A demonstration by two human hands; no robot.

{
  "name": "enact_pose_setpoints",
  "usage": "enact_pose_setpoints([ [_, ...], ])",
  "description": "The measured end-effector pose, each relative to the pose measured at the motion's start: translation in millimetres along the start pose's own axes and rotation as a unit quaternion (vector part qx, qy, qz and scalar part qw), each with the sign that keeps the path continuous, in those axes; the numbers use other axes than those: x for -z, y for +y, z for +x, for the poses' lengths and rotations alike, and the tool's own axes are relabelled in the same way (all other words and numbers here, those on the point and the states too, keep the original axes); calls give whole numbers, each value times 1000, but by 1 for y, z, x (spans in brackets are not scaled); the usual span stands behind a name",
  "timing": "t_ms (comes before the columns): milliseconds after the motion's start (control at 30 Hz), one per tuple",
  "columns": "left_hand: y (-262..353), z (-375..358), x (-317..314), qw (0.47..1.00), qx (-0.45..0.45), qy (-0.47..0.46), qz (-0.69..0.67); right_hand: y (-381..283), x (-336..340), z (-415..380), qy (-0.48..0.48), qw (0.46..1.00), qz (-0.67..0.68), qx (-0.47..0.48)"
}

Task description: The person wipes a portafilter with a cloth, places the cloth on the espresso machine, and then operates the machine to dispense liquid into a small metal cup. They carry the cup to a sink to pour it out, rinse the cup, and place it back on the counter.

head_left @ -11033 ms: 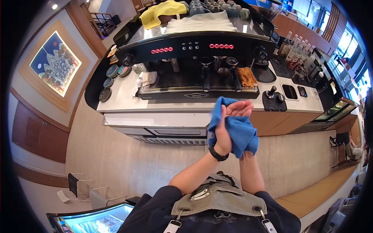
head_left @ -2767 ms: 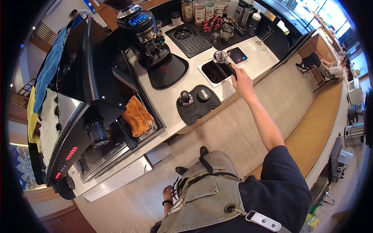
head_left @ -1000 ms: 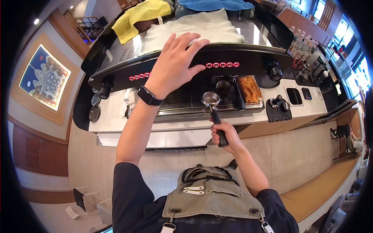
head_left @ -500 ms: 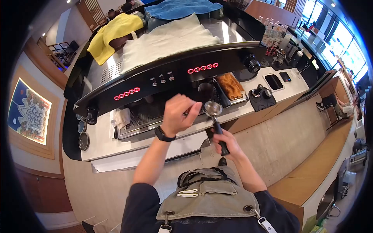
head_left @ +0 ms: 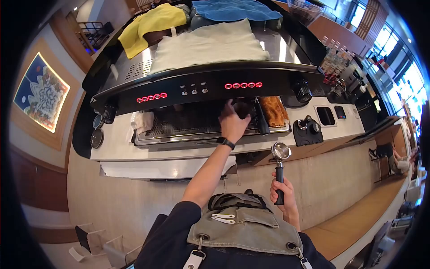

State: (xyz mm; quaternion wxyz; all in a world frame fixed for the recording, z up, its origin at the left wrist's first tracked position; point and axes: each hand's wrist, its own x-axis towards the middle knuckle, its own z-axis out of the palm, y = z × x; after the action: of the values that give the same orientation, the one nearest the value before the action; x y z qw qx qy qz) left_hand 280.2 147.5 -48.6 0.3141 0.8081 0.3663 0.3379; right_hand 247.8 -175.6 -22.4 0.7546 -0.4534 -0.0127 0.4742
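Note:
My left hand (head_left: pixel 234 123), with a black band on its wrist, reaches under the front panel of the espresso machine (head_left: pixel 174 92). Its thumb and fingers curve round a dark cup (head_left: pixel 242 109) above the drip tray (head_left: pixel 179 130); part of the cup lies in shadow. In front of the counter, my right hand (head_left: pixel 283 192) grips the black handle of a portafilter (head_left: pixel 281 152). The metal basket faces up and looks bare inside. A second black handle (head_left: pixel 262 121) juts from the machine right of the cup.
A brown-stained cloth (head_left: pixel 274 112) lies at the tray's right end, a pale cloth (head_left: pixel 142 121) at its left. A tamper (head_left: pixel 305 123) stands on a black mat (head_left: pixel 309 134) on the counter. Yellow (head_left: pixel 152 27), white (head_left: pixel 206 47) and blue cloths (head_left: pixel 237 10) cover the machine top.
My left hand has moved away from the portafilter, forward to the dark cup. My right hand has carried the portafilter right and back towards me. The view has shifted.

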Motion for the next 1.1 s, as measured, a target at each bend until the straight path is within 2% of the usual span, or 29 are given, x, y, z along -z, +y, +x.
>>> enact_pose_setpoints([
  [67,-18,-2,26,999,4,38,-27,-6,6,2,-7,1000,-16,-8],
  [100,-24,-5,48,995,35,57,-69,-9,9,3,-14,1000,-19,-15],
  [167,-59,-6,79,992,59,101,-48,-15,9,12,-31,999,-24,-28],
  [200,-73,-6,93,988,31,149,25,-17,9,15,-38,998,-26,-35],
  [300,-94,0,128,988,51,143,11,-24,9,26,-66,996,-29,-51],
  [400,-119,-1,134,985,52,146,70,-28,6,32,-90,994,-32,-62],
  [500,-97,-19,131,937,-14,234,259,-31,7,32,-95,993,-42,-60],
  [600,-70,-42,106,946,-92,274,145,-31,13,30,-94,993,-52,-48],
  [633,-50,-46,92,977,-91,182,68,-31,14,27,-89,994,-54,-44],
  [700,-12,-51,51,996,-75,19,-42,-30,19,20,-78,994,-57,-43],
  [733,0,-46,28,992,-125,4,5,-31,23,17,-77,994,-60,-45],
  [767,16,-40,11,996,-76,-53,-1,-32,25,16,-79,994,-64,-48],
  [800,33,-30,-3,990,-1,-129,54,-33,26,13,-75,994,-69,-49],
  [833,62,-21,0,962,27,-216,163,-35,26,9,-70,994,-75,-49],
  [900,75,-8,-19,950,30,-257,177,-38,29,5,-61,994,-82,-43],
  [967,63,-8,-47,966,13,-193,172,-37,32,2,-52,995,-83,-34],
  [1067,55,-7,-58,979,20,-171,111,-38,36,0,-52,994,-93,-27],
  [1100,53,-6,-57,976,39,-189,99,-39,36,0,-51,994,-93,-24],
])
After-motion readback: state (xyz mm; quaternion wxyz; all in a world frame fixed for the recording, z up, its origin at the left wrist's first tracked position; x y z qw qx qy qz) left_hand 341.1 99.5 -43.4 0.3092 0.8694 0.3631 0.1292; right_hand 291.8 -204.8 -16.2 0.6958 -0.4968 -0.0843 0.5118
